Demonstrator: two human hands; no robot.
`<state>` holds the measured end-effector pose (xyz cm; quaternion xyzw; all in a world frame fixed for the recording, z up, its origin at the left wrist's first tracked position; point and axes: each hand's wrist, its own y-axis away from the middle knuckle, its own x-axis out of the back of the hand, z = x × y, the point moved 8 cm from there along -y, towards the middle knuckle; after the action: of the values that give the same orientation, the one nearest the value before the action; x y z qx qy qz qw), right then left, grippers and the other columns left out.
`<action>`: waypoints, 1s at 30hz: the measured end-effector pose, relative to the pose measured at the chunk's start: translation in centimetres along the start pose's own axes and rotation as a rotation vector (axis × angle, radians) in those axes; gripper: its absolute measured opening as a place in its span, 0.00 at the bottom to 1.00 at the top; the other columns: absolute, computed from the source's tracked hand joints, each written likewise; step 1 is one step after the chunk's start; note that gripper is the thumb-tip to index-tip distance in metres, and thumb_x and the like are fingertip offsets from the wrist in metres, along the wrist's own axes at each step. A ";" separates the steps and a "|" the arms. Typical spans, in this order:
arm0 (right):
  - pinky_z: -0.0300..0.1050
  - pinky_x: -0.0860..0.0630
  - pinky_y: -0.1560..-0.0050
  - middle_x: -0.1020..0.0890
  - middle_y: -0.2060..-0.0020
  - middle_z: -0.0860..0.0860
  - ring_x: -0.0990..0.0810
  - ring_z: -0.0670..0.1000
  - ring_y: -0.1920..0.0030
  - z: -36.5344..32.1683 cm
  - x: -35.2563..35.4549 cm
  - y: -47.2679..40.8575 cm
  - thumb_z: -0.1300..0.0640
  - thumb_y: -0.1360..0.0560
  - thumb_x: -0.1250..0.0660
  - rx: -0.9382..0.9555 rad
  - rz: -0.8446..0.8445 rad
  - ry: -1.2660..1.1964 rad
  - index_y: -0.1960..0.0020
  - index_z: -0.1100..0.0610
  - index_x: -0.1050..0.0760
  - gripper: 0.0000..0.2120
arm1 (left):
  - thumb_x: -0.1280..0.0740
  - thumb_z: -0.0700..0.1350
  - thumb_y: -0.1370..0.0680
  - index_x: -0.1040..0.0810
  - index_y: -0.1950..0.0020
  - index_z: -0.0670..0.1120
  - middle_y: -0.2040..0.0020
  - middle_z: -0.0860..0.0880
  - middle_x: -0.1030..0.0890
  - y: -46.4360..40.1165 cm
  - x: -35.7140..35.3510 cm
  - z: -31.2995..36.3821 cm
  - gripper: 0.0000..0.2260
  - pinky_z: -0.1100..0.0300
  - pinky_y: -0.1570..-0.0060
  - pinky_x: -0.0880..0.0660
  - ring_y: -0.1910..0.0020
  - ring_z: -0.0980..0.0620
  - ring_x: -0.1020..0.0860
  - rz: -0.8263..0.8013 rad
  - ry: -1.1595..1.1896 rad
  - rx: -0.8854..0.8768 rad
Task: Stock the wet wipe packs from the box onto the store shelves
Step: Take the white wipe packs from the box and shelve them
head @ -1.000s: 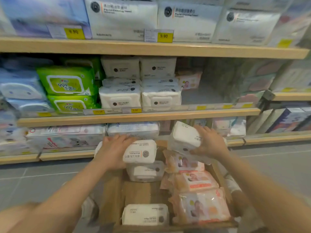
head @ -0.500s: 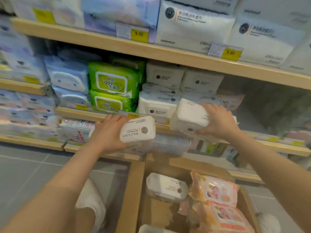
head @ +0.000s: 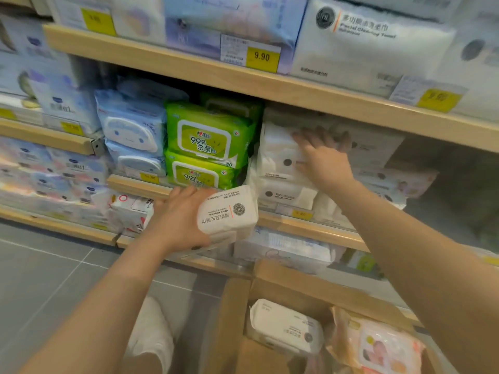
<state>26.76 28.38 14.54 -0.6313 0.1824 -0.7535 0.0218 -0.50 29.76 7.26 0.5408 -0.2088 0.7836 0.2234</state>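
Note:
My left hand (head: pixel 178 220) grips a white wet wipe pack (head: pixel 229 211) in front of the middle shelf's wooden edge (head: pixel 140 184). My right hand (head: pixel 324 157) reaches into that shelf with spread fingers pressing on a white wipe pack (head: pixel 275 155) atop a stack of the same white packs (head: pixel 283 194). Below, the open cardboard box (head: pixel 232 319) holds another white pack (head: pixel 286 327) and pink baby-wipe packs (head: pixel 378 344).
Green wipe packs (head: pixel 208 139) and blue packs (head: pixel 129 128) stand left of the white stack. Dark open shelf space (head: pixel 453 190) lies to the right. The upper shelf (head: pixel 243 79) carries large tissue packs and yellow price tags (head: pixel 262 56). Grey tiled floor (head: pixel 48 271) lies at left.
My right hand has carried its white pack up onto the stack on the middle shelf and flattened over it. The left hand stays in front of the shelf edge with its pack.

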 end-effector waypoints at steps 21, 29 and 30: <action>0.78 0.53 0.36 0.46 0.26 0.58 0.51 0.63 0.26 -0.2 -5.6 -5.1 0.55 0.23 0.37 -0.113 0.103 0.098 0.25 0.41 0.53 0.34 | 0.28 0.56 0.46 0.37 0.30 0.61 0.40 0.55 0.31 -2.1 -1.7 -0.7 0.44 0.54 0.54 0.41 0.41 0.50 0.36 0.014 0.042 0.063; 0.77 0.55 0.35 0.48 0.25 0.55 0.54 0.61 0.24 0.4 -5.6 -5.3 0.50 0.22 0.39 -0.071 0.070 0.019 0.25 0.39 0.52 0.32 | 0.25 0.52 0.43 0.38 0.30 0.61 0.41 0.55 0.31 -2.4 -2.0 0.3 0.44 0.54 0.53 0.40 0.41 0.50 0.36 0.008 0.002 0.032; 0.77 0.56 0.35 0.49 0.24 0.53 0.56 0.59 0.24 0.5 -5.3 -5.0 0.46 0.22 0.41 -0.063 0.047 0.006 0.25 0.39 0.53 0.31 | 0.25 0.53 0.44 0.38 0.30 0.61 0.41 0.55 0.30 -2.4 -2.1 0.7 0.44 0.53 0.53 0.39 0.41 0.50 0.36 0.008 -0.003 0.019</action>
<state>29.28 34.32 11.12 -0.6251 0.2208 -0.7484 0.0189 2.04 31.02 5.75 0.5430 -0.2039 0.7857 0.2149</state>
